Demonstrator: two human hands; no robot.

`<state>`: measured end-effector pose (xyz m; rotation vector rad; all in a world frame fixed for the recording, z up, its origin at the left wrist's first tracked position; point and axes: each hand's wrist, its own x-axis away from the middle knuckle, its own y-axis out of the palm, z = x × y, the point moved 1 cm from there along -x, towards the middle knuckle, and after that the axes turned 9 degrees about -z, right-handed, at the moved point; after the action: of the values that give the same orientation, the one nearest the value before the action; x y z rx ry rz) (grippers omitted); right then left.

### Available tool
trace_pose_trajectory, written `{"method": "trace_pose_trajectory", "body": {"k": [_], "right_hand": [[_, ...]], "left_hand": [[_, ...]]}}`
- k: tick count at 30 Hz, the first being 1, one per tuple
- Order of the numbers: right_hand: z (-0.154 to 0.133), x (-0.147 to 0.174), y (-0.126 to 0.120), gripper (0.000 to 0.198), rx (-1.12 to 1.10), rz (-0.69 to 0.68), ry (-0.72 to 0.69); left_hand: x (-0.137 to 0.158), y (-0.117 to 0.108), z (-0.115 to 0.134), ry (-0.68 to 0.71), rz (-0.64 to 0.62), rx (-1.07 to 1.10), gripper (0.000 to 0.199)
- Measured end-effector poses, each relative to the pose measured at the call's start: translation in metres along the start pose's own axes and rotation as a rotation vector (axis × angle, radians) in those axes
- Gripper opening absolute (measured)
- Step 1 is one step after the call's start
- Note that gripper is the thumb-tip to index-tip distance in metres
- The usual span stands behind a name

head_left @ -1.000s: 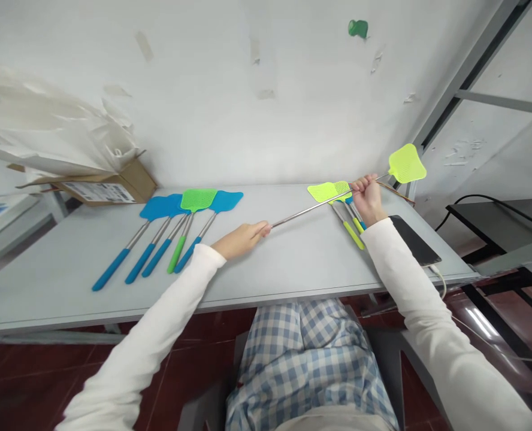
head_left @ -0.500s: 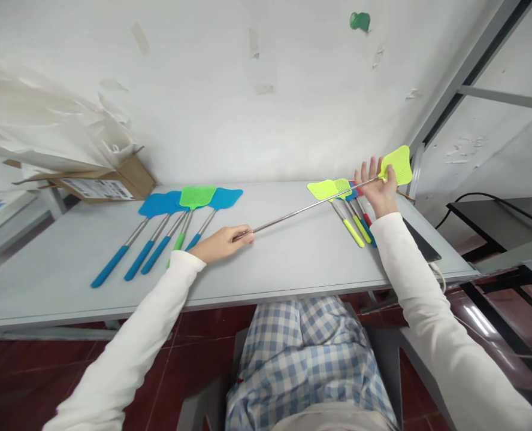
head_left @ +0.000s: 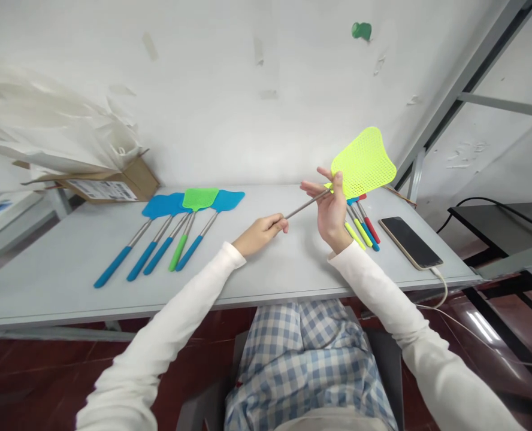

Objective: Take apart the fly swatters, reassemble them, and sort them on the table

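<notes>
A bright yellow fly swatter (head_left: 363,164) is held above the table, its mesh head up to the right. My left hand (head_left: 261,232) is closed round the lower part of its metal rod; no coloured handle shows there. My right hand (head_left: 331,212) supports the rod just below the head, thumb pressed on it and other fingers stretched out. Behind that hand, partly hidden, lie several more swatters with yellow, blue and red handles (head_left: 372,230). On the left side rest several blue swatters (head_left: 114,266) and a green swatter (head_left: 200,198), heads towards the wall.
A phone (head_left: 410,242) with a white cable (head_left: 441,281) lies at the right end of the grey table (head_left: 266,281). An open cardboard box (head_left: 133,178) stands at the back left against the white wall (head_left: 230,120). A metal frame (head_left: 464,96) rises on the right.
The rod between my hands has become much shorter. My right hand has moved left with the swatter head, and my left hand slightly right. The phone is now uncovered.
</notes>
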<state>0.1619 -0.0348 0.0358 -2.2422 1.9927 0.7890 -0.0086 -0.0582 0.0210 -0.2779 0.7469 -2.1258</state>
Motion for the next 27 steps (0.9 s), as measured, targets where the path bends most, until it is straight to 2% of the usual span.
{"method": "trace_pose_trajectory", "body": {"k": [2,4,7,10,13,19,22,27], "right_hand": [[-0.005,0.001,-0.003,0.058,0.0,-0.05,0.037],[-0.011,-0.005,-0.018,0.05,-0.027,-0.053,0.047],[-0.013,-0.018,-0.043,0.043,-0.06,0.024,0.002],[-0.006,-0.025,-0.052,0.045,-0.02,0.099,-0.086],[0.007,-0.019,-0.04,0.049,-0.002,0.163,-0.143],[0.022,0.014,0.001,0.057,-0.05,0.064,-0.005],[0.021,0.021,0.003,0.057,-0.101,-0.01,0.03],[0.031,0.024,0.002,0.049,-0.117,-0.195,0.166]], "left_hand": [[0.006,-0.005,-0.002,-0.018,-0.003,0.022,0.04],[0.016,-0.013,-0.005,-0.054,-0.003,0.0,0.041],[0.027,-0.022,-0.008,-0.092,-0.001,-0.072,0.04],[0.026,-0.026,-0.01,-0.104,0.028,-0.156,0.038],[0.013,-0.024,-0.01,-0.115,0.067,-0.243,0.036],[-0.01,-0.011,-0.001,-0.034,0.05,-0.227,0.035],[-0.012,-0.005,0.001,-0.022,0.056,-0.207,0.036],[-0.019,0.0,0.004,-0.003,0.12,-0.189,0.032]]}}
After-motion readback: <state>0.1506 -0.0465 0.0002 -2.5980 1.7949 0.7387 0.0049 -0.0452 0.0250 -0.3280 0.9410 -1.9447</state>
